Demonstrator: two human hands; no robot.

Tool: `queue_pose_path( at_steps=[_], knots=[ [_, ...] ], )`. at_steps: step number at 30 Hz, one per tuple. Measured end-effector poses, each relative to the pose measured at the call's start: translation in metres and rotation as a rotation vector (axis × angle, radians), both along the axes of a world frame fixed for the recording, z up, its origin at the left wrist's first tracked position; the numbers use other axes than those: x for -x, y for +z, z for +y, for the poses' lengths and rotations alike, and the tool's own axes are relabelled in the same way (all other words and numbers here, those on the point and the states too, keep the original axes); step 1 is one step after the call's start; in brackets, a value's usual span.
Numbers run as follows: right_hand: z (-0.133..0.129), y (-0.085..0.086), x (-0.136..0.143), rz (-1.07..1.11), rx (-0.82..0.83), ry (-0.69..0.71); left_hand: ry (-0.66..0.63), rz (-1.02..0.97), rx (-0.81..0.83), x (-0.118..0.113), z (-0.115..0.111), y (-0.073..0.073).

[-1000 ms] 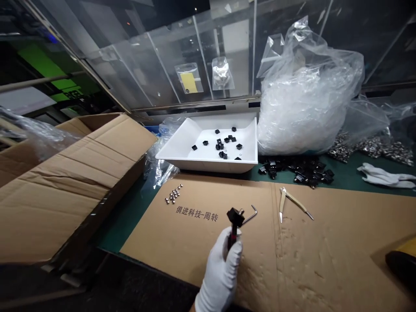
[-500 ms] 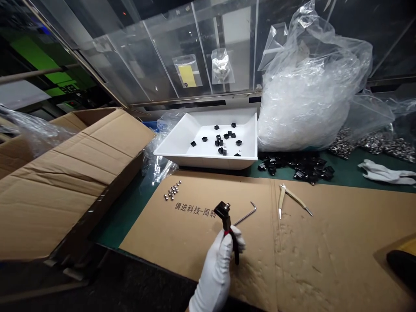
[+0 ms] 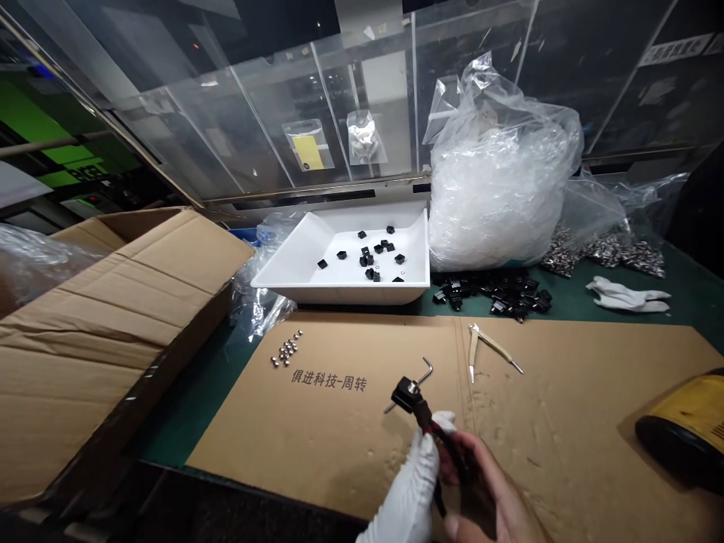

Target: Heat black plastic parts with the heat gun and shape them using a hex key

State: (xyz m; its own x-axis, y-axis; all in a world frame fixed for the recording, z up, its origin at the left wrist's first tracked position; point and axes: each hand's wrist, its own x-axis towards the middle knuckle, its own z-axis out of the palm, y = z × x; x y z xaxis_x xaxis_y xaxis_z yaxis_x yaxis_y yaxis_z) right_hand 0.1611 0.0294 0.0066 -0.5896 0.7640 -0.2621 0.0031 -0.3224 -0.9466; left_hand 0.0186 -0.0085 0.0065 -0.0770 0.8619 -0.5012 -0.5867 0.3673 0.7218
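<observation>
Table (image 3: pixel 181 415), green-topped, bearing a brown cardboard sheet (image 3: pixel 317 437) near its front edge. Above the sheet, the white-gloved left hand (image 3: pixel 407 494) is closed about a slim black tool (image 3: pixel 421 413), its thumb laid along the near side. At the tool's upper end sits a black block (image 3: pixel 403 396) with a bright metal stub, tilted and held clear of the cardboard. The bare right hand (image 3: pixel 501 494) is half curled beside the tool's dark handles, fingers beyond them and thumb on the near side; from where I stand I cannot tell how firmly it grips. Behind the block lies a bent hex key (image 3: pixel 428 369), partly hidden. To the left, on the sheet, small metal pieces (image 3: pixel 287 349) form a loose cluster; to the right, cream-handled cutters (image 3: pixel 473 353) lie spread. Farther back, a white tray (image 3: pixel 351 295) contains scattered black parts (image 3: pixel 366 260), with more in a dark heap (image 3: pixel 514 294) to the right, before a bulging clear bag (image 3: pixel 498 196). A white glove (image 3: pixel 627 296) lies at far right, a yellow-and-black object (image 3: pixel 690 430) nearer.
</observation>
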Motion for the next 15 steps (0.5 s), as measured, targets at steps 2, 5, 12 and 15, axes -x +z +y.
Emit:
queue_pose_path(
  at_steps=[2,5,12,15],
  knots=[
    [0.003,-0.003,-0.005,-0.085,-0.017,0.038,-0.075,-0.028,0.006,-0.004,0.001,-0.005],
    [0.012,0.000,-0.012,-0.121,0.085,0.130,-0.185,-0.006,-0.058,-0.006,0.002,-0.004],
    [0.018,0.010,-0.030,0.100,0.498,0.253,-0.636,0.163,-0.200,0.007,0.009,0.017],
    [0.007,0.005,-0.031,0.385,0.759,0.162,-0.567,0.101,-0.188,0.000,0.013,0.020]
  ],
)
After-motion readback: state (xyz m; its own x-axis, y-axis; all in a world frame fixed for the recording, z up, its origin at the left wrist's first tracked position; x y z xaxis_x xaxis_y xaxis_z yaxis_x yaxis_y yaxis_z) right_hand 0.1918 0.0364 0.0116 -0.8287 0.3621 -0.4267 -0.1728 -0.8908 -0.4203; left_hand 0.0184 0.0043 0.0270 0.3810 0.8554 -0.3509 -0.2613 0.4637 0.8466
